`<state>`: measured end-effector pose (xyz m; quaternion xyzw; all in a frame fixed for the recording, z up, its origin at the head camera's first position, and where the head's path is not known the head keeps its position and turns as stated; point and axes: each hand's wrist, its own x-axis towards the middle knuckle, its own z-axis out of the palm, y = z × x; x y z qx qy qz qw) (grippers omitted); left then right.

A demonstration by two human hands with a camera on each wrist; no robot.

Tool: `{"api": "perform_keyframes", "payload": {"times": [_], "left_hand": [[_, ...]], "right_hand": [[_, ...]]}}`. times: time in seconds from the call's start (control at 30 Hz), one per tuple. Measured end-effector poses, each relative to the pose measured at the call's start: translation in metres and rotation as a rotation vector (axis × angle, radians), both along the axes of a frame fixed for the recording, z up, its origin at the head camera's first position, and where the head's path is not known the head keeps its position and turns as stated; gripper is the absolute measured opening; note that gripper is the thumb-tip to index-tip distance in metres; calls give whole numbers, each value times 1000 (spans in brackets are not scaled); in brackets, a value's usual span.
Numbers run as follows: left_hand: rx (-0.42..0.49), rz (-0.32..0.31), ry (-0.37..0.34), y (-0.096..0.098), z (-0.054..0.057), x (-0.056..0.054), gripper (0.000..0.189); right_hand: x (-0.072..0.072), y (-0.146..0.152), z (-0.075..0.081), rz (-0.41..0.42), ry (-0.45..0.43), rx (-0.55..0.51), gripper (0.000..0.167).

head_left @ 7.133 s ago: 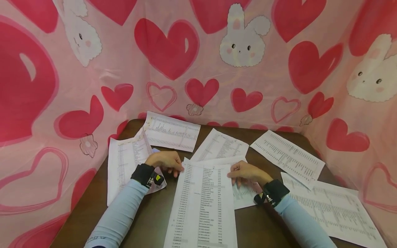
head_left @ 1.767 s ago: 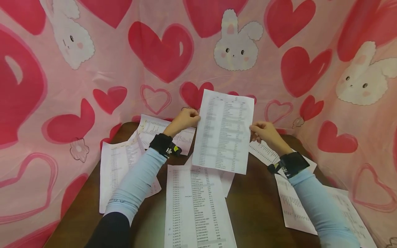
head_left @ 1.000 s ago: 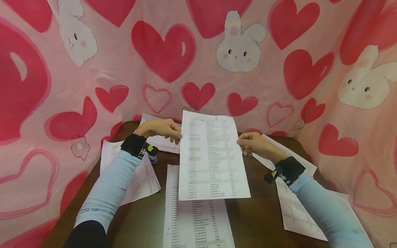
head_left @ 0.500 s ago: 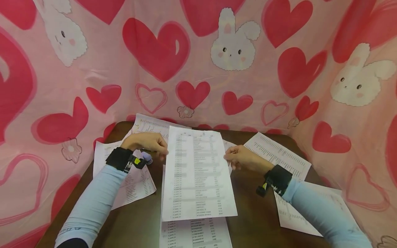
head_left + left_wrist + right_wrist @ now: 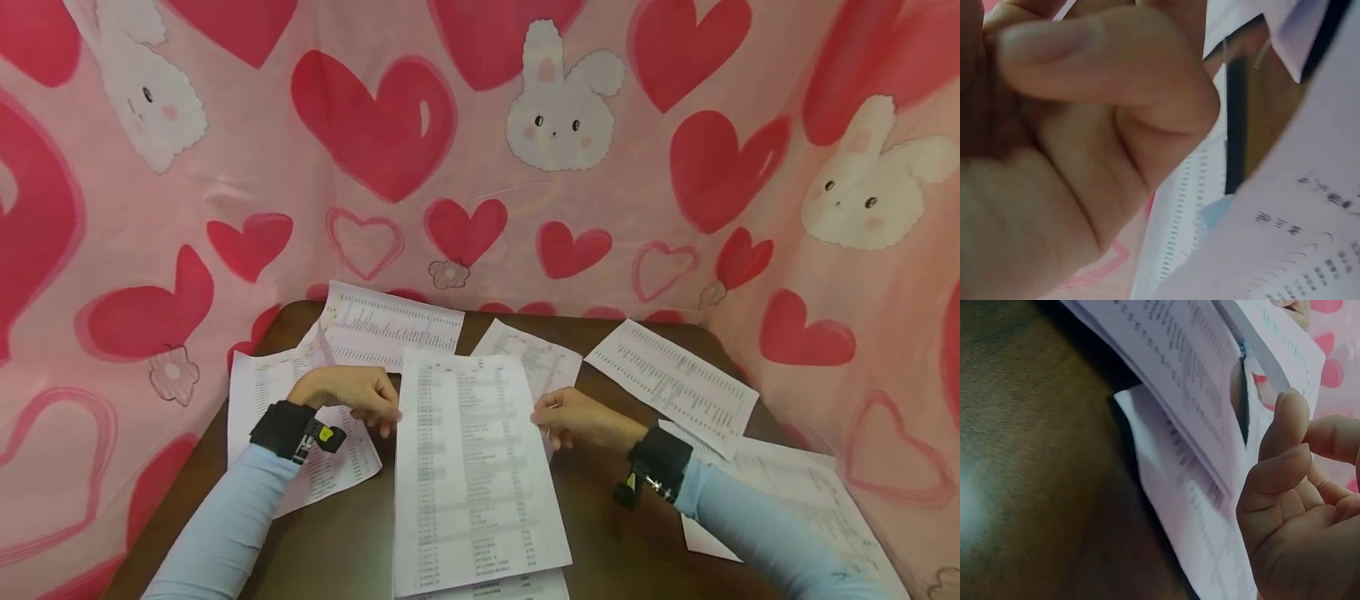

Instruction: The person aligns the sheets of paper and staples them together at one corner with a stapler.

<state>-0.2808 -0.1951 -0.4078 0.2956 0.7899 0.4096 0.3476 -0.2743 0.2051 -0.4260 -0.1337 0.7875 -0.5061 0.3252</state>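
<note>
A printed sheet of paper [image 5: 480, 475] with columns of text hangs between my two hands in the head view, its near edge overlapping another printed sheet [image 5: 517, 590] beneath. My left hand [image 5: 351, 393] pinches its left edge near the top; the left wrist view shows that hand [image 5: 1091, 131] close up, its thumb bent. On the opposite edge my right hand [image 5: 587, 418] pinches the paper between thumb and fingers. From the right wrist camera, the hand [image 5: 1297, 506] grips the paper's edge above more sheets [image 5: 1179, 375].
Other printed sheets lie around the brown table [image 5: 615, 533]: a creased one [image 5: 255, 400] at left, one [image 5: 397, 325] at back left, one [image 5: 528, 350] behind the held sheet, and one [image 5: 675, 379] overlapping another [image 5: 795, 483] at right. A pink heart-patterned cloth [image 5: 480, 167] surrounds the table.
One sheet went down on the table and another was lifted upright. Over the last second both hands have brought that sheet down and nearer, over the lower one, still pinching its edges.
</note>
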Motion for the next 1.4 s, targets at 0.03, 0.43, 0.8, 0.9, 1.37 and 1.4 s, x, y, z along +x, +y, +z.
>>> {"api": "perform_keyframes", "payload": {"times": [0.03,0.43,0.8,0.9,1.37,1.4], "left_hand": [[-7,1,-3,1,-2,2,23],[-60,-71,-122,7,-19,13,24],[-131,-33,-149,11,-26,14,20],[-145,-18,-181,12,-24,14,20],[-219,12,-248,16,-22,13,28],[-223,19,-251,16,-23,13,30]], "right_hand": [[1,0,-2,1,-5,1,16],[9,4,-27,118,-25,-4,18],[10,-1,-37,134,-53,39,19],[11,0,-35,146,-35,54,20],[13,0,-30,95,35,133,16],[13,0,-31,94,36,129,16]]}}
